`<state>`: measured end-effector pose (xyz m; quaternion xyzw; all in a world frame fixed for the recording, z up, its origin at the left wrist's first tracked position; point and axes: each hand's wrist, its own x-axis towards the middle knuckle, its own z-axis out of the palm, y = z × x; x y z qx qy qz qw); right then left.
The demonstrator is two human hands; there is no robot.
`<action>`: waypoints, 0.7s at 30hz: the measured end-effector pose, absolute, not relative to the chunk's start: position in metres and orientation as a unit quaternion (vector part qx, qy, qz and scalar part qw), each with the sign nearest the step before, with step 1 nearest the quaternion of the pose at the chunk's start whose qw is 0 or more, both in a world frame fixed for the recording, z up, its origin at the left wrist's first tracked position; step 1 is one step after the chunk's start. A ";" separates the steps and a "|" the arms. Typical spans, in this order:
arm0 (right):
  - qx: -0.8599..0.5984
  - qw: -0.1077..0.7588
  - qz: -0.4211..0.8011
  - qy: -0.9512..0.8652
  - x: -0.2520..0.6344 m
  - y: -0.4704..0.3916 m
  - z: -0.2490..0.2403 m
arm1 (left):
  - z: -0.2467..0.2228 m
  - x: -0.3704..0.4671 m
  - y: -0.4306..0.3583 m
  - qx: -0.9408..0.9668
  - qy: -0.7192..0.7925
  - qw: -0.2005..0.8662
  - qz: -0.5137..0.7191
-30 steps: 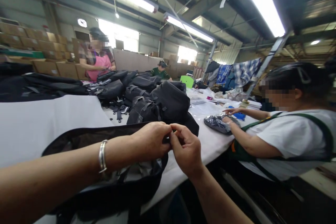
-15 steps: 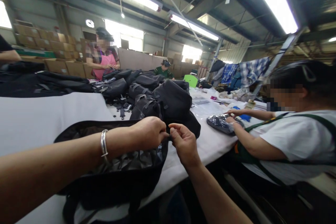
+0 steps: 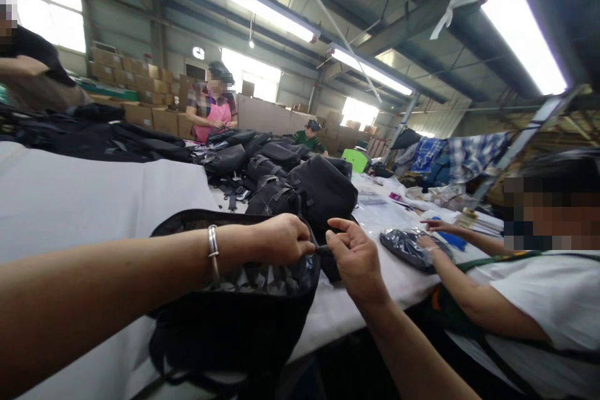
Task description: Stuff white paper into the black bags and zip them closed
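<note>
An open black bag [image 3: 234, 331] stands before me, its mouth facing up and crinkled silvery-grey lining [image 3: 262, 280] showing inside. My left hand [image 3: 284, 239], with a silver bangle at the wrist, reaches across the mouth and is closed in a pinch at the right end of the rim. A short, thin dark tab [image 3: 322, 249] spans the gap between both hands; whether it is a zip end or a strap I cannot tell. On its other end my right hand [image 3: 359, 259] pinches with thumb and forefinger, the other fingers curled.
Black bags [image 3: 323, 187] are piled just beyond mine on the white-covered table [image 3: 103, 200]. To the right, a co-worker's hands rest on a plastic-wrapped dark item [image 3: 412, 250]. Other people stand farther back, near stacked cardboard boxes [image 3: 140, 78]. Loose buckles [image 3: 232, 200] lie near the pile.
The view has swung left and tilted up, so everything sits farther right in it. My hands have drawn slightly apart, and more of the dark tab shows between them.
</note>
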<state>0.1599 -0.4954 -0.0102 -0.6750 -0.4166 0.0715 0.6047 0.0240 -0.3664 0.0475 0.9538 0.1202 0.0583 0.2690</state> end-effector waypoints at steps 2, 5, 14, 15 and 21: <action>-0.681 0.594 0.094 -0.419 0.161 -0.500 -0.012 | 0.046 0.020 -0.366 0.950 0.111 0.289 0.048; -0.692 0.567 0.077 -0.439 0.158 -0.512 -0.012 | 0.043 0.014 -0.366 0.943 0.102 0.316 0.031; -0.718 0.497 0.028 -0.487 0.146 -0.548 -0.003 | 0.039 0.005 -0.376 0.917 0.100 0.387 -0.002; -0.717 0.493 0.019 -0.493 0.145 -0.551 -0.003 | 0.040 0.003 -0.377 0.913 0.104 0.395 -0.009; -0.715 0.467 -0.001 -0.519 0.137 -0.566 0.000 | 0.040 -0.004 -0.383 0.896 0.097 0.433 -0.034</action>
